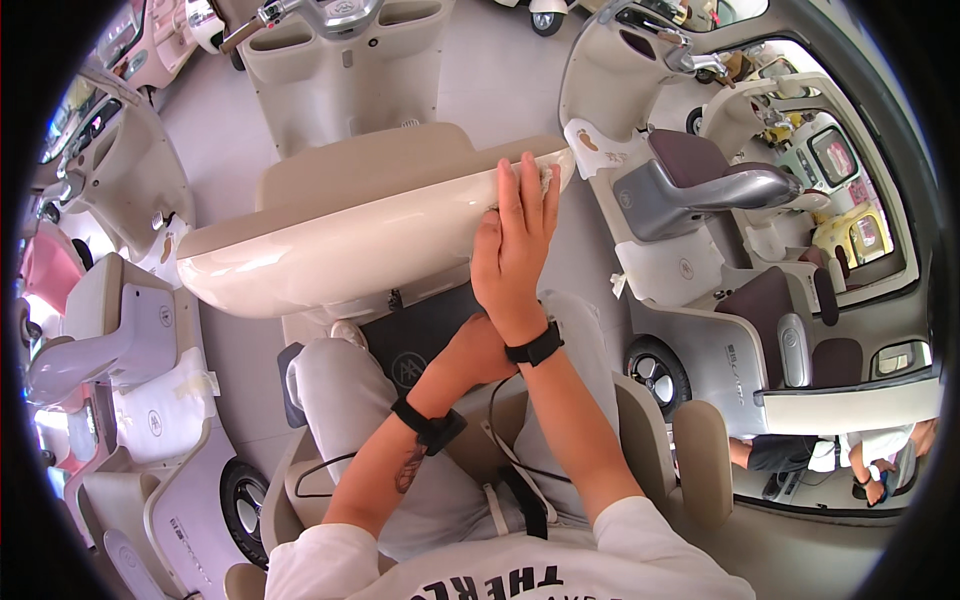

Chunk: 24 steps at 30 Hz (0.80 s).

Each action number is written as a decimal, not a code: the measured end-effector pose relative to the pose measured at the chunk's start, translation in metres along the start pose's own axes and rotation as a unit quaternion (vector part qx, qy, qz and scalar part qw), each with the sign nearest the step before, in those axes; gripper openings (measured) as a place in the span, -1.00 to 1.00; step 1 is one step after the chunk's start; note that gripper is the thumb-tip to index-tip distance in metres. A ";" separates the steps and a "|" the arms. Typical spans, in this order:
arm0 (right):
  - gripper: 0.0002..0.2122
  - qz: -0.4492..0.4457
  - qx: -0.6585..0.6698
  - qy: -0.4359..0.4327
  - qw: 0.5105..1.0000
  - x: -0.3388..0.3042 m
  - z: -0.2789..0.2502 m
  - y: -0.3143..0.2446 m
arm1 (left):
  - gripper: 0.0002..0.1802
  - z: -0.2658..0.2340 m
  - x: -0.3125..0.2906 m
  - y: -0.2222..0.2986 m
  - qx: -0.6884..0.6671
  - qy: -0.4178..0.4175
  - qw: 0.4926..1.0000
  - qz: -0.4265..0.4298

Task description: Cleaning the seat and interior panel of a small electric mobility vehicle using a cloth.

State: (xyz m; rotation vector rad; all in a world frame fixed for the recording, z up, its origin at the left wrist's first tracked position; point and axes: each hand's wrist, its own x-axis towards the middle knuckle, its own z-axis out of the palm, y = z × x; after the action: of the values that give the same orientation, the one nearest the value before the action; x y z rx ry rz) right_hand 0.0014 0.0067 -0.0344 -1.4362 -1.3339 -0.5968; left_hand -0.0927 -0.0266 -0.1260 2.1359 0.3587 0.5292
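here, the right hand (515,250), grip uncurled, lay on the cream seat (350,250); its glossy curve could cause slipping. the left hand's (484,348) grip couldn't be told.

The right grip (520,245) is stretched forward with its back turned up; the fingers (511,190) are extended and slightly parted, while one digit is drawn back along the left side. The right forearm (570,425) is slanted inward from the lower edge. Close by the right wrist (518,325), the left grip (484,350) is crossed beneath and partly covered, so its fingers cannot be made out. The left forearm (378,470) is angled inward to the right, and its skin is crossed by a dark marking (410,468).
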 end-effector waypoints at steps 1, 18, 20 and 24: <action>-0.59 -0.008 -0.010 -0.021 1.000 0.003 -0.002 -0.001 | -0.59 -0.003 0.005 0.005 -0.018 0.009 1.000 0.007; -0.68 -0.132 -0.027 -0.341 0.931 0.087 0.000 -0.037 | -0.84 -0.010 0.001 -0.009 0.084 0.040 0.995 0.032; -0.68 -0.238 0.022 -0.217 0.947 0.078 -0.002 -0.027 | -0.81 -0.009 0.002 -0.006 0.073 0.058 0.995 0.029; -0.64 -0.302 -0.001 -0.169 0.938 0.057 -0.013 0.000 | -0.72 -0.013 -0.006 0.002 0.096 0.115 0.988 0.040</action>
State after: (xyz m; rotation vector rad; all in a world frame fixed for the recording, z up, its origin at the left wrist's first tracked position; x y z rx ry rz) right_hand 0.0199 0.0182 0.0198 -1.1482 -2.0799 -0.7611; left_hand -0.1035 -0.0217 -0.1187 2.2864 0.4710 0.8206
